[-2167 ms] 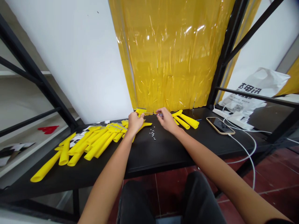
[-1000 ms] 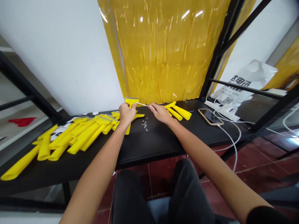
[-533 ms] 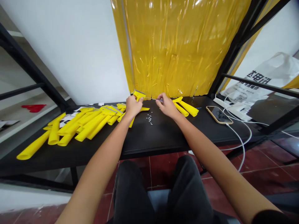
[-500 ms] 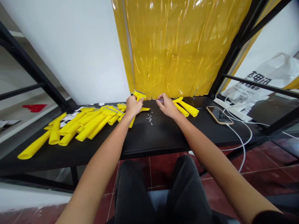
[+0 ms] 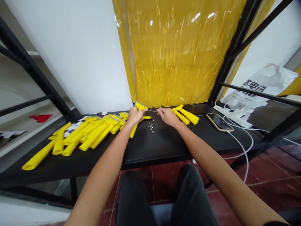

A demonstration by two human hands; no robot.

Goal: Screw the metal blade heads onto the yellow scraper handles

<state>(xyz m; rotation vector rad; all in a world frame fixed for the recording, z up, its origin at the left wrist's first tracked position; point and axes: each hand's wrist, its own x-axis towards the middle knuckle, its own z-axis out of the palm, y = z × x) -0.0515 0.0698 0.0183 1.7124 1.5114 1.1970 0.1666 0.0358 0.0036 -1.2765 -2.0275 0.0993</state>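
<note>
My left hand is closed around a yellow scraper, its wide head pointing up and away from me. In my right hand is a screwdriver, its handle hidden by my fingers. The thin screwdriver shaft runs leftward to the scraper's head. Small loose screws lie on the black table between my forearms. A heap of yellow scrapers lies left of my left hand, several with metal plates on their heads. Two more yellow scrapers rest just beyond my right hand.
A phone with a white charging cable lies on the black table at the right. A white plastic bag stands farther right. Black frame posts rise at both sides, and a yellow strip curtain hangs behind.
The view has tilted slightly, so the table sits lower. My right hand's fingers have closed more fully around the screwdriver; the left hand still grips the scraper.
</note>
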